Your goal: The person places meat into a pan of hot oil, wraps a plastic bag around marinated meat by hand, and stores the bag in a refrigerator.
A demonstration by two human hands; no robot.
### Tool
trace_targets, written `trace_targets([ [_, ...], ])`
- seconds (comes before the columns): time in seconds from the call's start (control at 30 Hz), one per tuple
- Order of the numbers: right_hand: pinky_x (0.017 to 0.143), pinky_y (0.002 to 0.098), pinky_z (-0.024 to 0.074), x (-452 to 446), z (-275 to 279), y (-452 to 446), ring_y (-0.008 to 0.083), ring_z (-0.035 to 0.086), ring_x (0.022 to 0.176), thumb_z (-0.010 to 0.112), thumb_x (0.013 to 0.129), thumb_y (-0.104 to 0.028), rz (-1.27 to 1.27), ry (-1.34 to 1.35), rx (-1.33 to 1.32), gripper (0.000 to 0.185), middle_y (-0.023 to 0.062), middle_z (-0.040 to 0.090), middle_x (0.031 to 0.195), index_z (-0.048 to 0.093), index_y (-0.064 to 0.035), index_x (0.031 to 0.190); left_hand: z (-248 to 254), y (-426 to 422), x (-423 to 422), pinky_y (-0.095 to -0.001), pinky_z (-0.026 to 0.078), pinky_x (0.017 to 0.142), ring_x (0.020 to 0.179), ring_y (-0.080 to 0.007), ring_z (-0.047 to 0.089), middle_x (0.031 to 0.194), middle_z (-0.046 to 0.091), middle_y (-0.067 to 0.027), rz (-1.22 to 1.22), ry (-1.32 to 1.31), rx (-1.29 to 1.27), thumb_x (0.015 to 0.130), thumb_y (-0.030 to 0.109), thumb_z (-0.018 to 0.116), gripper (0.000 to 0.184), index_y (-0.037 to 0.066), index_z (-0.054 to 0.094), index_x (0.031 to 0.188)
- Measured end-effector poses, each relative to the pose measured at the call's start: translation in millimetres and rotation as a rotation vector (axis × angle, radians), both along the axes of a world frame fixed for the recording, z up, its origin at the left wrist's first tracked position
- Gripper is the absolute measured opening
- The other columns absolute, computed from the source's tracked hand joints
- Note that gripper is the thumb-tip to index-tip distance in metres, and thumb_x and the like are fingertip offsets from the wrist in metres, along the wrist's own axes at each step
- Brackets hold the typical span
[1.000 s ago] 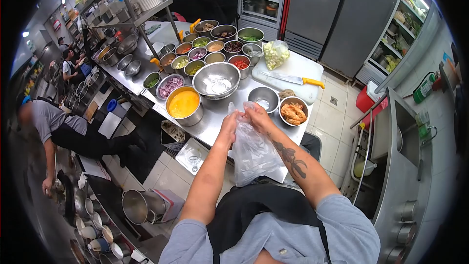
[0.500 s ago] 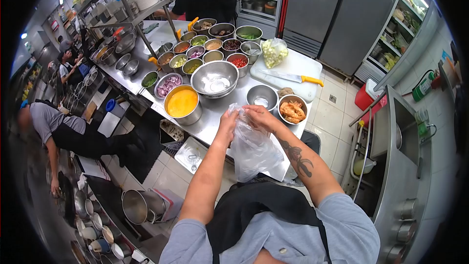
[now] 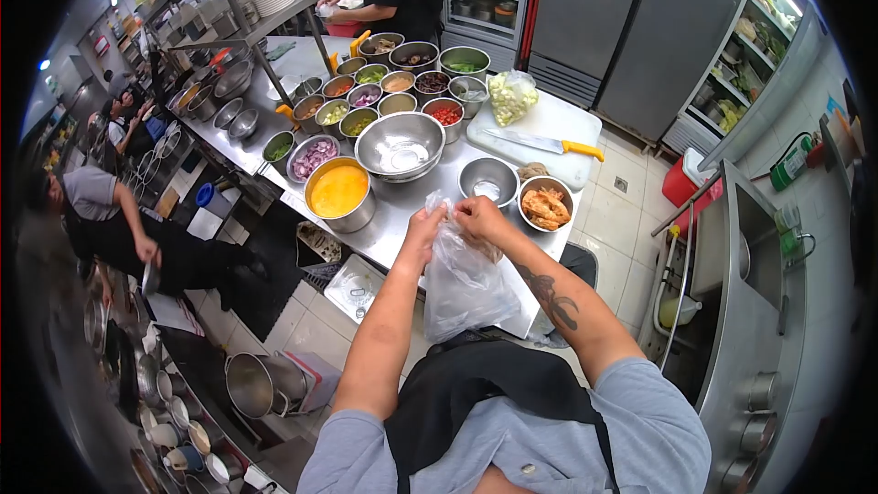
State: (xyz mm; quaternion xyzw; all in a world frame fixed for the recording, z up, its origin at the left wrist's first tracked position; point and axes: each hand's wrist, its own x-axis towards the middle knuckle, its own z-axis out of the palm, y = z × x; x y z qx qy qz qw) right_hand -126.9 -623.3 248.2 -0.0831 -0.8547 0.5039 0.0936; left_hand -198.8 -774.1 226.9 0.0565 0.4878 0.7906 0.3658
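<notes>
A clear plastic bag [image 3: 465, 291] hangs between my hands at the table's near edge. My left hand [image 3: 422, 236] is closed on its upper left edge. My right hand [image 3: 479, 222] pinches the top of the bag on the other side. Just beyond my right hand stands a steel bowl [image 3: 488, 185] with something whitish at the bottom. To its right, a bowl of orange-brown pieces [image 3: 546, 208] looks like marinated meat. Left of my hands are a pot of yellow-orange liquid [image 3: 338, 192] and a large steel bowl [image 3: 400, 144].
A knife with a yellow handle [image 3: 582, 150] lies on a white cutting board [image 3: 549, 123], beside a bag of pale green pieces [image 3: 513, 98]. Several small pots of chopped ingredients [image 3: 368, 96] crowd the table's back. A co-worker [image 3: 137, 229] stands left; another person [image 3: 400, 0] works behind the table.
My hands have moved slightly apart at the bag's top, and the bag hangs a little further left. The co-worker on the left has straightened up; the person behind has shifted, showing their arms.
</notes>
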Motion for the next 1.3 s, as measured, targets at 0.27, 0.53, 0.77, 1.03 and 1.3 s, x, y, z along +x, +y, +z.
trace_targets([
  [0.27,0.070,0.0246,0.0472,5.7,11.5,14.4,0.0085,0.055,0.079,0.065,0.087,-0.011,0.215,0.262,-0.135,0.016,0.0050,0.059,0.104,0.061,0.0013,0.098,12.9,1.7,5.1,-0.0292,0.049,0.066,0.075,-0.0135,0.061,0.087,0.064,-0.0038,-0.047,0.091,-0.174,0.089,0.014,0.059,0.018,0.003,0.063,0.102],
  [0.53,0.068,0.0303,0.0487,-1.8,27.5,25.5,0.0171,0.060,0.074,0.066,0.085,-0.012,0.243,0.114,0.207,0.014,0.0098,0.064,0.089,0.064,-0.0017,0.095,22.4,9.3,10.8,-0.0270,0.047,0.069,0.077,-0.0113,0.058,0.089,0.065,-0.0052,-0.166,0.501,-0.365,0.083,0.007,0.060,0.020,0.000,0.065,0.101],
  [0.77,0.060,0.0267,0.0451,3.3,24.8,29.8,0.0086,0.052,0.065,0.067,0.085,-0.012,0.033,0.133,0.085,0.014,0.0070,0.062,0.074,0.065,0.0009,0.092,12.9,13.6,13.5,-0.0276,0.046,0.068,0.074,-0.0113,0.058,0.084,0.064,-0.0054,-0.012,0.516,-0.308,0.084,0.009,0.058,0.018,-0.001,0.064,0.097],
  [1.03,0.077,0.0382,0.0492,16.2,65.7,14.9,0.0303,0.059,0.093,0.063,0.082,-0.009,0.288,0.435,0.508,0.013,0.0124,0.058,0.110,0.062,-0.0040,0.094,1.4,16.8,11.2,-0.0340,0.047,0.064,0.069,-0.0212,0.062,0.076,0.066,-0.0154,-0.016,0.770,-0.459,0.085,0.010,0.053,0.019,-0.004,0.064,0.092],
  [1.3,0.070,0.0436,0.0483,1.7,34.2,16.8,0.0397,0.060,0.081,0.061,0.083,-0.010,0.210,0.182,0.500,0.013,0.0208,0.062,0.087,0.057,-0.0017,0.092,1.7,17.7,23.4,-0.0418,0.048,0.074,0.081,-0.0381,0.061,0.085,0.063,-0.0237,0.133,1.043,-0.568,0.080,0.009,0.056,0.020,-0.005,0.062,0.094],
])
